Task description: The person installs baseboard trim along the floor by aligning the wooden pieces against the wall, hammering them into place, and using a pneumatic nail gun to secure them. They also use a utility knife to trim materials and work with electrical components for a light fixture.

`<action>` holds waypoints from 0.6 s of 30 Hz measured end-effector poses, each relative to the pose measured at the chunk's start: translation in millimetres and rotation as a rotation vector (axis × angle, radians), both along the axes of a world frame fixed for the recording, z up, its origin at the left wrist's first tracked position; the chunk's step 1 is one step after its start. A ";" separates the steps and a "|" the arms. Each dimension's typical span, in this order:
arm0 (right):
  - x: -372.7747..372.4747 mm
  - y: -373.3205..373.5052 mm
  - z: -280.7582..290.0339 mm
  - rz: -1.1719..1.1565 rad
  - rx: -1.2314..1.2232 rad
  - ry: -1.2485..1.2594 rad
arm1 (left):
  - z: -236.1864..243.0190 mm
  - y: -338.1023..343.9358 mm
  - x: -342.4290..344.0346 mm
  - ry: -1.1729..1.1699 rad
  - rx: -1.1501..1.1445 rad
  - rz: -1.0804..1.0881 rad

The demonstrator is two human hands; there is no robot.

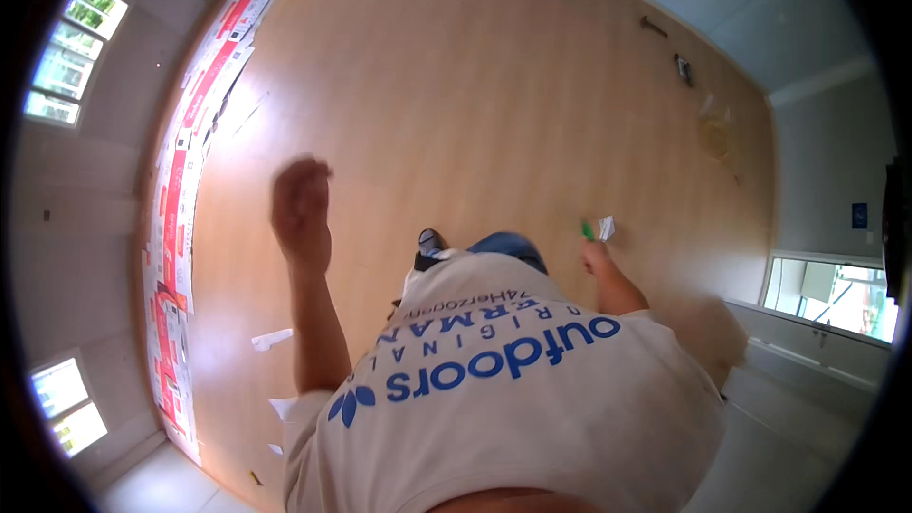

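Observation:
My right hand (596,256) is closed around a small green object (586,229), low over the wood-toned floor to the right of my body. Only a green end shows past the fingers, so its exact kind is unclear. Just beside it is a small white piece (606,228) with dark marks, seemingly a scrap of paper; whether the two touch I cannot tell. My left hand (302,207) is raised ahead of me on the left, smeared by motion. Nothing can be made out in it, and how its fingers are bent is unclear.
Red-and-white printed sheets (176,218) line the floor's left edge. White scraps (273,340) lie near my left arm. Toward the far right are a hammer (654,27), a dark hand tool (683,68) and a yellowish see-through container (714,133). Walls border the floor.

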State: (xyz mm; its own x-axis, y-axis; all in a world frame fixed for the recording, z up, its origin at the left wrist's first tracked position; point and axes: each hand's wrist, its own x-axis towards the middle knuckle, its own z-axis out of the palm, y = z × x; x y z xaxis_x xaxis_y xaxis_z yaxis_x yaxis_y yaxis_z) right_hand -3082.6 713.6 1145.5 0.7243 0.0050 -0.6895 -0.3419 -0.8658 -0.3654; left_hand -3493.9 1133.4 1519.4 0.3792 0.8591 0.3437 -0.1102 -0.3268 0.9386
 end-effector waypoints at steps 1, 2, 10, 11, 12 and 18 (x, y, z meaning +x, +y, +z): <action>42.5 -37.2 3.0 -0.103 0.013 -0.081 | 39.1 30.5 36.7 -0.027 0.145 -0.011; 26.1 -3.7 0.9 -0.102 0.032 0.081 | 73.5 63.6 56.1 -0.101 0.336 -0.048; 74.7 145.7 -27.4 -0.605 0.162 0.135 | 196.6 250.3 317.2 -0.538 0.991 -0.372; 122.0 138.0 -37.7 -0.612 0.654 0.345 | 203.7 283.1 355.2 -0.608 0.990 -0.357; 163.4 118.2 -35.4 -0.516 0.469 0.191 | 205.0 300.9 384.0 -0.645 0.945 -0.342; 320.1 408.3 -0.6 0.130 0.411 0.080 | 267.3 425.2 561.1 -0.516 1.057 -0.288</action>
State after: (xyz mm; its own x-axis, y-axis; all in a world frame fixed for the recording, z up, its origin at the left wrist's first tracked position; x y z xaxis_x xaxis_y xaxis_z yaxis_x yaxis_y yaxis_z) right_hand -2762.6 1121.9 1144.9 0.6436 0.3784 -0.6653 -0.2813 -0.6914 -0.6654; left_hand -2932.8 1558.5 1786.7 0.1218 -0.0302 0.9921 -0.5878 -0.8076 0.0476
